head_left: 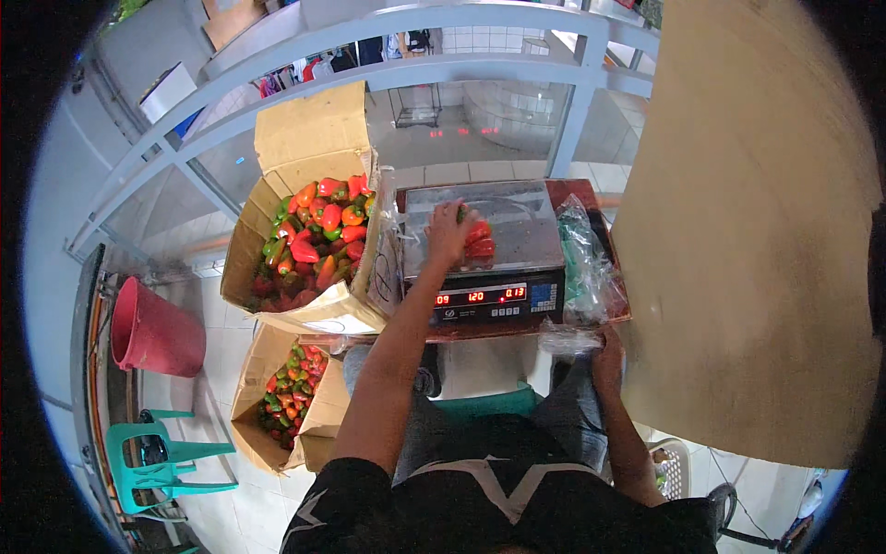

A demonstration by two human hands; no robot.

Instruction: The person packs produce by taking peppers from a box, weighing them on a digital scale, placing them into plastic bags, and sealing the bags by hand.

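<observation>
On the metal plate of a digital scale (pixel 531 222) lies a red bell pepper (pixel 481 242). My left hand (pixel 448 233) reaches over the plate with its fingers closed at the pepper's left side, near a green stem. Down by the front right table edge, my right hand (pixel 606 362) is closed at the end of a clear plastic bag (pixel 568 341); its fingers are partly hidden. Left of the scale, an open cardboard box (pixel 309 138) holds many red, orange and green peppers. Red digits glow on the scale's black front.
More clear plastic bags (pixel 583 249) lie right of the scale on the brown table (pixel 616 294). A second box (pixel 318 427) of peppers stands lower left. Beyond it are a red bucket (pixel 157 328) and a green plastic chair (pixel 138 462). A large tan panel (pixel 748 240) rises at right; a grey railing (pixel 434 72) runs behind.
</observation>
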